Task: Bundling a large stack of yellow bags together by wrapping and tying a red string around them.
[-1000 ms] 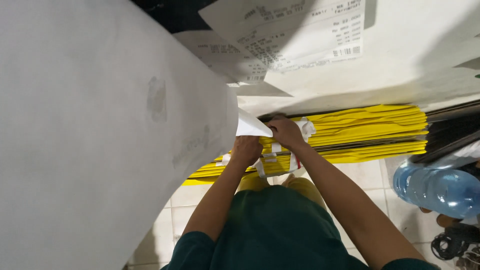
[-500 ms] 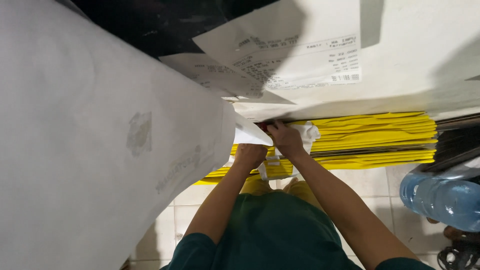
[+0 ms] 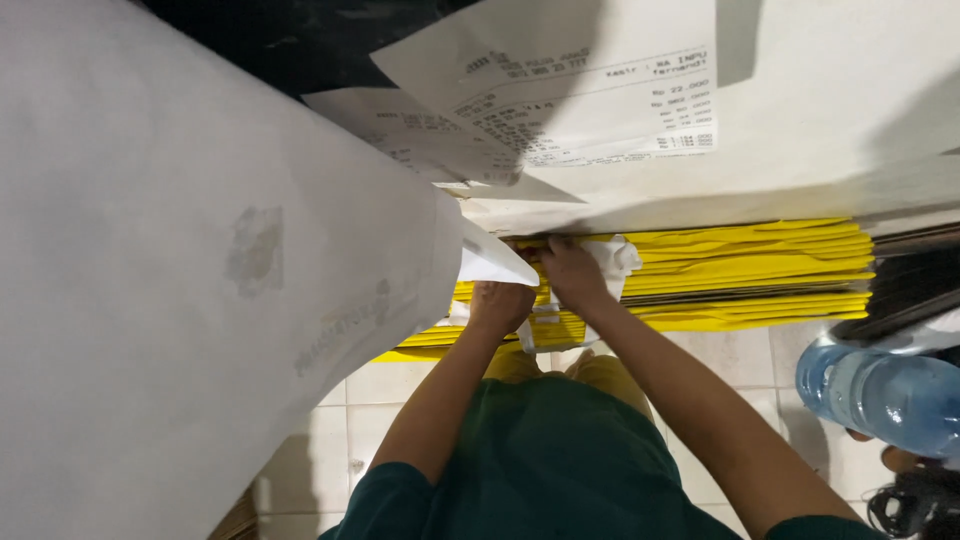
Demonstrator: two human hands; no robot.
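Observation:
A stack of yellow sheets (image 3: 760,270) lies low against the wall over the tiled floor. My left hand (image 3: 500,303) grips a white folded paper (image 3: 492,262) at the stack's left end. My right hand (image 3: 572,275) is closed on crumpled white paper (image 3: 618,262) on top of the yellow stack, fingers tucked under the shelf edge above it. Both forearms reach down from my green shirt (image 3: 560,470).
A large white sheet (image 3: 200,280) fills the left side. Printed receipts (image 3: 590,90) hang on a pale surface at the top. A blue water jug (image 3: 880,395) lies at the right, dark items beside it. Pale floor tiles (image 3: 330,420) show below.
The view has shifted slightly upward and closer. Both hands stay at the stack's left end; the right hand has pushed a little further under the shelf edge.

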